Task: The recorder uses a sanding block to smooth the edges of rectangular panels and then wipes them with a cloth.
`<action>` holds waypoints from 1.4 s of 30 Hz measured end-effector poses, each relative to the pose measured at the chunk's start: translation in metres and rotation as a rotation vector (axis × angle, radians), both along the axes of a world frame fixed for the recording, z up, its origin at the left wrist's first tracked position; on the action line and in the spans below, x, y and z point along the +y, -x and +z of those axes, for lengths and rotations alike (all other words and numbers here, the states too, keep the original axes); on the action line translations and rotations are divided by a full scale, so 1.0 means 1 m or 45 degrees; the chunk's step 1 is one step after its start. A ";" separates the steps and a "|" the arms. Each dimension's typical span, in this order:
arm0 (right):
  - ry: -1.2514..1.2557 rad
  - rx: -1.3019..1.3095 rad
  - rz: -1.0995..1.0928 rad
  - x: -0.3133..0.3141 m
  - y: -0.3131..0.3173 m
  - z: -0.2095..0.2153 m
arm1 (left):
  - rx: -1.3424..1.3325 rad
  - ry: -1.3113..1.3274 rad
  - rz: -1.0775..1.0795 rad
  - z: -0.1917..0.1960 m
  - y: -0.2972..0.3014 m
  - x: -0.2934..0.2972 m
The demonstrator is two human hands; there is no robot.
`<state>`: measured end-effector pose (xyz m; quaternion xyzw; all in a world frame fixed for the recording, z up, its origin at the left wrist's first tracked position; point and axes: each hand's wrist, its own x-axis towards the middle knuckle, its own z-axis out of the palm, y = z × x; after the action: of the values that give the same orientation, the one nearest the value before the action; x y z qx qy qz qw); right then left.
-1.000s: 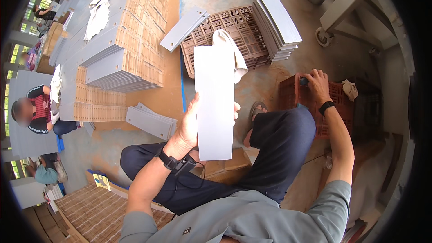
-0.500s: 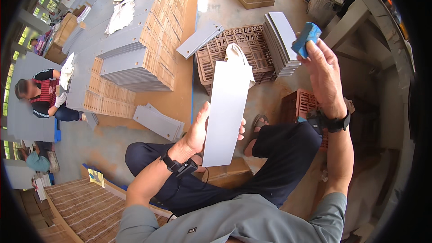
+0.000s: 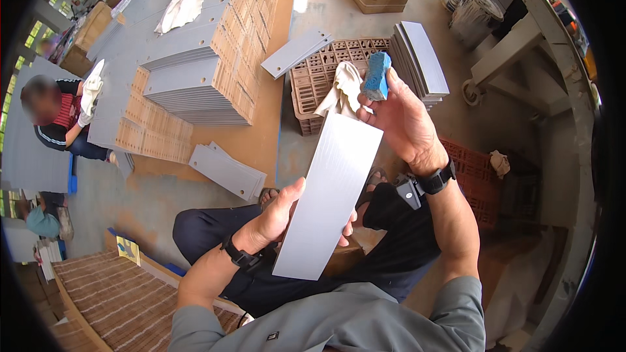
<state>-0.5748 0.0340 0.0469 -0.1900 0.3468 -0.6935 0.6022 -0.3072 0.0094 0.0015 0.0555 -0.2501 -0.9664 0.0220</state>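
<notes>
Over the lap, the left hand grips a long grey panel by its lower edge, thumb on the face, fingers curled behind. Just above its top end, the right hand pinches a blue sponge between thumb and fingertips. Beyond lie a white rag on a brown crate and stacked grey panels.

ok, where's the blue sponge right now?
Head view, upper centre-right: the sponge is pinched in the right hand's fingertips, just above the top end of the grey panel and beside the white cloth.
</notes>
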 end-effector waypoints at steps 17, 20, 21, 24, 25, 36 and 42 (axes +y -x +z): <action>0.416 1.195 -0.018 -0.007 0.014 -0.008 | -0.032 -0.119 -0.137 0.001 -0.005 -0.004; 0.583 1.404 -0.057 -0.010 0.018 -0.013 | -0.061 -0.133 -0.154 0.002 -0.005 -0.003; 0.582 1.402 -0.060 -0.009 0.018 -0.011 | -0.064 -0.133 -0.156 0.002 -0.005 -0.003; 0.566 1.422 -0.014 -0.008 0.019 -0.008 | -0.069 -0.173 -0.140 0.004 -0.004 -0.001; 0.591 1.444 -0.021 -0.008 0.020 -0.009 | -0.069 -0.169 -0.146 0.004 -0.003 -0.002; 0.668 1.484 0.011 -0.005 0.021 -0.008 | -0.059 -0.146 -0.157 0.007 0.000 -0.001; 0.601 1.507 0.030 -0.004 0.020 -0.005 | -0.233 -0.123 -0.138 0.011 0.000 0.001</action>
<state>-0.5945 0.0296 0.0416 -0.6724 0.4567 -0.5221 0.2582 -0.3075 0.0101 0.0122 0.1310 -0.2068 -0.9680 -0.0559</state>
